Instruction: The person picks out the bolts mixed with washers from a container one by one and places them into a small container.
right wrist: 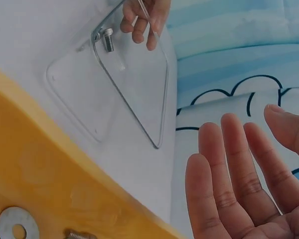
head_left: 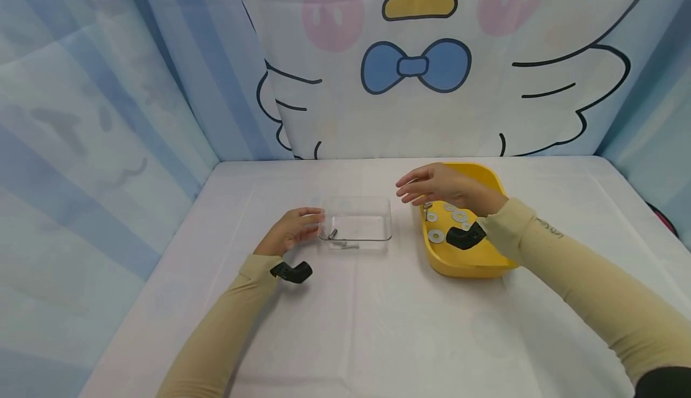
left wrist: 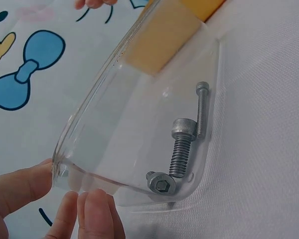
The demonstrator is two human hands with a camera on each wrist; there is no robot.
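Note:
A clear plastic box [head_left: 380,223] stands on the table with three socket-head bolts inside; the larger bolt [left wrist: 180,149] lies between a long thin bolt [left wrist: 202,109] and a short bolt [left wrist: 161,183]. My left hand [head_left: 291,229] is at the box's left end, its relaxed fingers [left wrist: 97,214] against the outer wall and its thumb at the rim. My right hand [head_left: 439,187] hovers over the left side of a yellow tray [head_left: 469,266], palm toward the box, fingers extended and apart, holding nothing. Washers [head_left: 436,236] and a few bolts [head_left: 427,207] lie in the tray, partly hidden by my right arm.
A white cloth [head_left: 410,326] covers the table. Behind it hangs a printed curtain with a blue bow [head_left: 415,66], and another curtain [head_left: 81,176] closes the left side. The box and the tray stand side by side with a small gap.

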